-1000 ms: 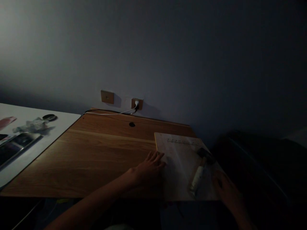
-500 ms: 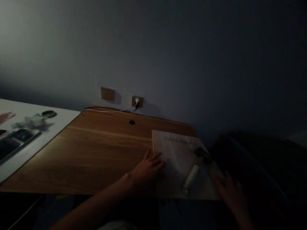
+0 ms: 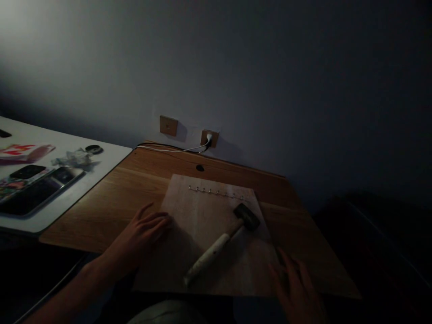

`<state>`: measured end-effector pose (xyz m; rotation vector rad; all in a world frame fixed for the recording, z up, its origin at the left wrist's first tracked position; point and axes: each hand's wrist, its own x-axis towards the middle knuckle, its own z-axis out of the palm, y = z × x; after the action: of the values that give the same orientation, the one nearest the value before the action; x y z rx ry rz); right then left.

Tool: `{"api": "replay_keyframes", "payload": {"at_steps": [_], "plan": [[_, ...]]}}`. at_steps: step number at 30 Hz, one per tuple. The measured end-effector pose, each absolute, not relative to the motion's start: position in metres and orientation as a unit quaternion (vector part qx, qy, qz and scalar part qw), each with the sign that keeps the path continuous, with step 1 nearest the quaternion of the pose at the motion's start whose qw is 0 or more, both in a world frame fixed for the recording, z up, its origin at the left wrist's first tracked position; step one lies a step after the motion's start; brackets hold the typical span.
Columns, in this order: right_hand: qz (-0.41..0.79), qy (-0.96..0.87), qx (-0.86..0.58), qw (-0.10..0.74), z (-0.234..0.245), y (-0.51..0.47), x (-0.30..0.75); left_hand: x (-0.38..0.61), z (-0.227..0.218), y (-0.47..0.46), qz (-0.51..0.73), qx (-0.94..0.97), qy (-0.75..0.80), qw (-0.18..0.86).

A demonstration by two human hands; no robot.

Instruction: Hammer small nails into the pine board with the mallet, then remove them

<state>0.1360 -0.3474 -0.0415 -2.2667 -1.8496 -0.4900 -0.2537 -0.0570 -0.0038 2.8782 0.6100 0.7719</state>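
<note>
A flat square board (image 3: 189,220) lies on the wooden desk, its front part near my side. A row of small nails or hooks (image 3: 218,192) stands along its far edge, several in a line. On the board rests a mallet (image 3: 248,217) with a dark head and a pale handle pointing toward me. My left hand (image 3: 148,227) touches the board's left edge, its fingers stretched out and spread. At the right edge lies my right hand (image 3: 292,279), fingers apart, in deep shadow. Neither hand is on the mallet.
The wooden desk (image 3: 124,193) meets a white table (image 3: 111,150) at left, which bears a dark glossy tray-like item (image 3: 40,191), crumpled clear plastic (image 3: 76,158) and a red-and-white packet (image 3: 23,153). Behind, a socket (image 3: 214,137) holds a plug with cables.
The board, with the mallet on it, has shifted left across the desk between my hands. Both hands have moved left with it. The camera view has also turned somewhat.
</note>
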Motion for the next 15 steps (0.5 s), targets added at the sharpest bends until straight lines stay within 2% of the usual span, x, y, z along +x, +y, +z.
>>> {"api": "replay_keyframes", "payload": {"at_steps": [4, 8, 10, 15], "plan": [[-0.075, -0.611, -0.773, 0.152, -0.026, -0.317, 0.129, -0.275, 0.0, -0.045, 0.236, 0.941, 0.24, 0.038], [-0.046, -0.519, -0.83, 0.199, 0.009, -0.249, 0.122, -0.253, 0.013, -0.007, 0.197, 0.941, 0.263, 0.075], [0.011, -0.539, -0.823, 0.18, 0.027, -0.207, 0.12, -0.23, 0.019, 0.022, 0.19, 0.935, 0.271, 0.125], [0.037, -0.588, -0.797, 0.13, 0.047, -0.119, 0.128, -0.184, 0.024, 0.078, 0.155, 0.924, 0.244, 0.249]]}}
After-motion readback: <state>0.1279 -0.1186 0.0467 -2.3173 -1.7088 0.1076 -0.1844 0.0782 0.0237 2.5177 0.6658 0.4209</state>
